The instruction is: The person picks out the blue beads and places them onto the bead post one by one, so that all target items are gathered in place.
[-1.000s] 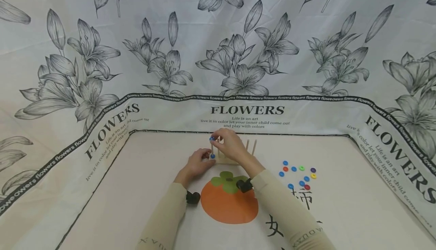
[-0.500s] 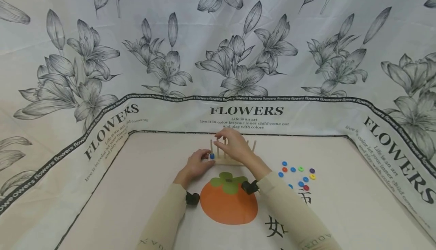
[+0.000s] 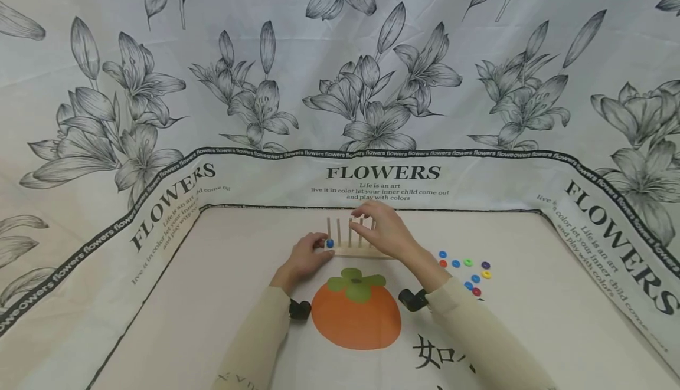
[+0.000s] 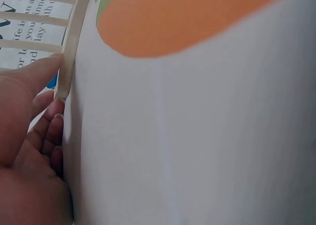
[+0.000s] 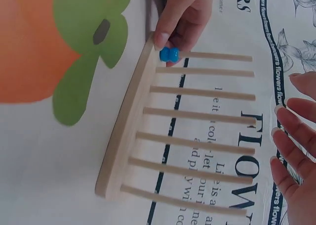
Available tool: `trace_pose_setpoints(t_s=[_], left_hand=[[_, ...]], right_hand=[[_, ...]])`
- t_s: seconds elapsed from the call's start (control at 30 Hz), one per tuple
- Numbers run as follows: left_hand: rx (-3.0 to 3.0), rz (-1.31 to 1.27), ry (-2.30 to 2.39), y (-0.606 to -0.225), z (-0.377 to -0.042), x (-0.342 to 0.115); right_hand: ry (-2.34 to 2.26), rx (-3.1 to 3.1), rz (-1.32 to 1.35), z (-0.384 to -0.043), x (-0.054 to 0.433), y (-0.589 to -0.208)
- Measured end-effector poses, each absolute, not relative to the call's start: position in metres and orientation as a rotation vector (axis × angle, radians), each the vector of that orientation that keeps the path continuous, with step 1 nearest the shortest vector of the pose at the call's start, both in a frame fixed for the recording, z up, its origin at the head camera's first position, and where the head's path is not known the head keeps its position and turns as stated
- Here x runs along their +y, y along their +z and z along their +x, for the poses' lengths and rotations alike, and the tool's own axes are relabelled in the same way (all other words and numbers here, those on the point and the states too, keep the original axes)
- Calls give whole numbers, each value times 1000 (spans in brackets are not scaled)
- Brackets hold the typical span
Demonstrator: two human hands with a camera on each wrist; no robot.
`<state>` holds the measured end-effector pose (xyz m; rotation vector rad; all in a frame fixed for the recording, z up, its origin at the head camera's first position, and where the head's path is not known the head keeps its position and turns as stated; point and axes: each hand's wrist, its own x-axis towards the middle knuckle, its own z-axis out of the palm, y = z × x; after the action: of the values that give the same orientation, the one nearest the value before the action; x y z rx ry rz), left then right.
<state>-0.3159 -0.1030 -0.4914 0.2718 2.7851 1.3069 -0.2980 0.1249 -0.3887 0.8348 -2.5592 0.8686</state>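
A wooden peg rack [image 5: 123,126] with a row of upright pegs stands at the back of the table. Two blue beads [image 5: 169,54] sit stacked low on its leftmost peg. My left hand [image 3: 304,258] grips that end of the base, thumb [image 4: 47,67] on the near side and fingers round the end. Over the rack's right half, my right hand [image 3: 386,232] hovers with relaxed, parted fingers and nothing between them; in the right wrist view its fingers [image 5: 291,141] are apart from the peg tips.
Loose beads in blue, red [image 3: 476,292], green [image 3: 468,262], yellow [image 3: 486,275] and purple lie scattered to the right of the rack. The cloth carries a printed orange persimmon [image 3: 356,319] and black characters. A flower-print curtain [image 3: 255,177] rises behind and at both sides.
My right hand let a blue bead go at the top of the leftmost peg; it dropped onto the other one. That hand then moved right, its fingers spreading. The left hand stays put.
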Motion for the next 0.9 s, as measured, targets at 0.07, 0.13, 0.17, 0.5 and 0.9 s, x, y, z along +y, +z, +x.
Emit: trace_pose_setpoints(t_s=[0.07, 0.13, 0.17, 0.5, 0.9], left_hand=[[2788, 277, 1302, -492, -316, -103], [2789, 275, 1303, -492, -317, -103], [2788, 275, 1305, -493, -317, -103], [2793, 273, 1310, -496, -318, -105], [2786, 259, 1300, -501, -321, -104]], right_hand=[[873, -2560, 821, -295, 132, -388], [888, -2549, 821, -293, 139, -389], [896, -2540, 822, -293, 142, -389], [933, -2556, 780, -288, 164, -394], [847, -2614, 714, -282, 193, -400]])
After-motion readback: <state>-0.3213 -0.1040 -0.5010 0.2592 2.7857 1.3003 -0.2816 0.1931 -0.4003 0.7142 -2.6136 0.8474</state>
